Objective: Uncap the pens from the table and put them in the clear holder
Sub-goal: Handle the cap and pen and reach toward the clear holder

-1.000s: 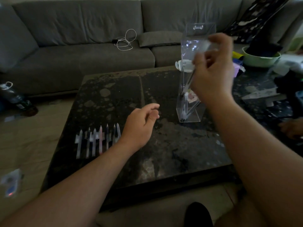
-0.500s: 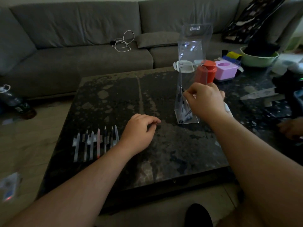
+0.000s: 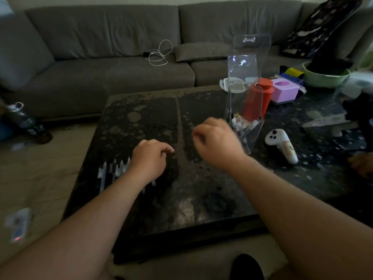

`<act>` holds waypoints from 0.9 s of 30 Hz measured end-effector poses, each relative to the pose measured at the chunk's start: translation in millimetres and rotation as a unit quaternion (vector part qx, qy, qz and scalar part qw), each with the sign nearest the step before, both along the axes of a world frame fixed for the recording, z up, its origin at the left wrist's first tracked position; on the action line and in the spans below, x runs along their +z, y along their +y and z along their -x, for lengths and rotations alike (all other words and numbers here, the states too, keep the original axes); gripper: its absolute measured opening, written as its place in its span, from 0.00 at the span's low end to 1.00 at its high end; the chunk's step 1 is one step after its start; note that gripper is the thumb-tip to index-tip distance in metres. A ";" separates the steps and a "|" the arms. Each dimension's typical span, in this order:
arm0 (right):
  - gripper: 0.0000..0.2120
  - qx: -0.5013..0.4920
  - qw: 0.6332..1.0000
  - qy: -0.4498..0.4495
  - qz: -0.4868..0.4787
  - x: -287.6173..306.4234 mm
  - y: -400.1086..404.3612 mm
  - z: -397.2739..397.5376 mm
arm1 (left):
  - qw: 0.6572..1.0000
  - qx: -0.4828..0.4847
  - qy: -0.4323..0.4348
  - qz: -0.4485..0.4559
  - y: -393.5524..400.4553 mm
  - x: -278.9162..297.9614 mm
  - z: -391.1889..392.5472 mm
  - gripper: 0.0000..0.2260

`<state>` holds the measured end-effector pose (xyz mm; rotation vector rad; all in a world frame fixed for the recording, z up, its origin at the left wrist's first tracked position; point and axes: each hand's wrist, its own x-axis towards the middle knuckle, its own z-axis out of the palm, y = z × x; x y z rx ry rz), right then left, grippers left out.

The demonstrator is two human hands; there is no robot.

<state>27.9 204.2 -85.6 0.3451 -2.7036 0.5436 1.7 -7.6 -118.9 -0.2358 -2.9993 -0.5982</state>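
My left hand (image 3: 149,158) hovers over the row of pens (image 3: 113,172) on the dark bench (image 3: 201,199), fingers loosely curled and empty, while my right hand (image 3: 217,142), curled, blurred, seemingly empty, sits just beside the upright clear holder (image 3: 247,98).

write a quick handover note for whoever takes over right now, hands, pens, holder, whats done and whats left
Left hand: loosely curled, holds nothing, over the right end of the pen row.
Right hand: curled, no pen visible in it, beside the clear holder.
Done: some pens stand in the holder's base.
Left: the row at the table's left edge, to uncap and put in the holder.
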 end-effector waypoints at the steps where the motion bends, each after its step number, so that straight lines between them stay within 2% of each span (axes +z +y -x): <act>1: 0.14 0.028 0.999 -0.039 -0.014 -8.7 -15.1 -0.4 | 1.000 0.020 -0.008 0.023 -7.2 -0.2 1.4 0.16; 4: 0.11 0.081 0.983 -0.152 -0.056 -29.4 -50.9 -1.4 | 0.996 0.060 -0.023 0.056 -30.9 -5.8 5.2 0.20; 7: 0.06 0.100 0.973 -0.194 -0.077 -42.1 -72.6 -1.5 | 0.995 0.082 -0.030 0.050 -46.3 -6.7 5.1 0.16; 11: 0.13 0.125 0.968 -0.209 -0.070 -52.6 -94.7 -0.9 | 0.992 0.076 -0.055 0.082 -52.3 -6.7 3.4 0.09; 15: 0.19 0.155 0.956 -0.233 -0.081 -56.8 -112.4 -1.2 | 0.989 0.084 -0.094 0.081 -53.1 -7.2 1.5 0.11; 21: 0.12 0.066 0.963 -0.244 -0.097 -60.3 -121.6 10.3 | 0.990 0.093 -0.072 0.074 -54.2 -7.2 3.7 0.05; 24: 0.11 0.022 0.966 -0.233 -0.111 -55.6 -114.0 12.7 | 0.990 0.071 -0.091 0.084 -61.2 -3.5 3.5 0.09; 27: 0.12 -0.009 0.961 -0.261 -0.095 -45.8 -104.2 13.1 | 0.982 0.042 -0.126 0.138 -59.8 1.3 -2.0 0.15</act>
